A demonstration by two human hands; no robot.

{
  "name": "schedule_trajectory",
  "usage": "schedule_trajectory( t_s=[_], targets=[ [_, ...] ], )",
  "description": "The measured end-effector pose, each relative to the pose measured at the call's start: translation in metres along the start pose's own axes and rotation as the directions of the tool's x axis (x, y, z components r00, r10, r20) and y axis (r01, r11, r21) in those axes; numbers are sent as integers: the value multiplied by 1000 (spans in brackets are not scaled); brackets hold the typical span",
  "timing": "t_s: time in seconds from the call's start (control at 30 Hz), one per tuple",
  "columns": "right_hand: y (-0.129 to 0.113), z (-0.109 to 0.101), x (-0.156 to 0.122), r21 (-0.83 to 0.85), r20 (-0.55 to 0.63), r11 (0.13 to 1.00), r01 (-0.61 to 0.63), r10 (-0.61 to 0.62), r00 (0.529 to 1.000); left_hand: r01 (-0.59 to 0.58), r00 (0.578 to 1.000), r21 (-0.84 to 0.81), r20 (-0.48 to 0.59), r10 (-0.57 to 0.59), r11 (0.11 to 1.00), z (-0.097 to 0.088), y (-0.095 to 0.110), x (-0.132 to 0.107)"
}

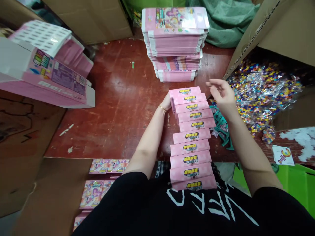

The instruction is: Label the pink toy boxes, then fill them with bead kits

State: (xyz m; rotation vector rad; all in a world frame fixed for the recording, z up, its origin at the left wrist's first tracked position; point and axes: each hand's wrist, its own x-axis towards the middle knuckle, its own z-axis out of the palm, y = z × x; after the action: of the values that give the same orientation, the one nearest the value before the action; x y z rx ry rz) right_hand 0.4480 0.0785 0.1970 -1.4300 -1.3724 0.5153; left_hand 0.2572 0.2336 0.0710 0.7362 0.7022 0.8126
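Note:
A row of several pink boxes (193, 136), with yellow lettering on their narrow sides, runs from the tabletop to the front of my black shirt. My left hand (167, 101) is at the far left end of the row, touching the farthest box. That box hides its fingers. To the right of the row's far end, my right hand (222, 95) is raised, apart from the boxes. Its fingers are loosely bent and spread from the thumb, with nothing visible in them. Teal plastic pieces (221, 126) lie below it, partly covered by my forearm.
Beyond the row stands a tall stack of flat pink cartons (176, 42). More pink packaging (59, 75) sits at left. A cardboard box (248, 42) at right holds bags of colourful small pieces (261, 91). A printed card (283, 155) lies near the edge. Packed boxes (92, 193) are lower left.

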Motion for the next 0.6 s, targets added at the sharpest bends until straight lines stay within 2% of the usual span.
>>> schedule_trajectory(
  t_s=[0.07, 0.13, 0.2, 0.3, 0.43, 0.53, 0.6],
  targets=[
    [-12, -17, -45, -114, 150, 991, 66, -48, 987, -23, 1000, 22, 13, 23, 1000, 0, -3, 1],
    [-18, -22, -77, -207, 305, 973, 98, -31, 952, -33, 999, 38, 27, 32, 999, 1, -4, 1],
    [-15, -17, -92, -269, 343, 959, 85, 13, 939, -28, 999, 34, 40, 26, 999, 2, -3, 0],
    [-1, -3, -80, -320, 225, 947, 25, 51, 973, -23, 998, 22, 58, 22, 999, 5, -1, -3],
    [19, 15, -37, -343, 86, 938, -55, 90, 992, -8, 999, 23, 39, 8, 1000, 7, 1, -7],
    [21, 23, -15, -341, -72, 934, -103, 83, 994, -13, 999, 28, 36, 12, 1000, 7, 0, -8],
    [15, 18, -20, -299, -189, 947, -117, 61, 980, -9, 999, 18, 41, 8, 1000, 6, -2, -9]
  ],
)
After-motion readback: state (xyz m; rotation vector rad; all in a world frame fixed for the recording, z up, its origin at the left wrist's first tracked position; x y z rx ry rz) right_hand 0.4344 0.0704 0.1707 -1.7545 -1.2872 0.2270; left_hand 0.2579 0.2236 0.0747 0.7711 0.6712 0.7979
